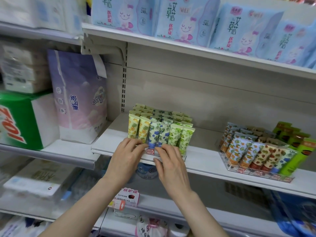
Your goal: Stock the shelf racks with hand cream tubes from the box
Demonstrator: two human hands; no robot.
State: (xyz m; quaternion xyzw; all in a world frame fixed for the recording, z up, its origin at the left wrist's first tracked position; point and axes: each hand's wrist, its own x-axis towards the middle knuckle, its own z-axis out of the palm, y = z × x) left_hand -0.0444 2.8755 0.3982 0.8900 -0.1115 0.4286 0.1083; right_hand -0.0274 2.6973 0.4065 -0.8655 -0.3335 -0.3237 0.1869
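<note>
Clear rack (182, 154): left hand (127, 156), right hand (171, 162) flat.

Cream metal shelves (203, 156) hang from a slotted upright (124, 79) against a plain back panel (205, 93).

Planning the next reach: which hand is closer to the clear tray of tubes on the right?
Right. The right hand is left of the clear tray; the left hand is farther left, beyond the right one.
</note>
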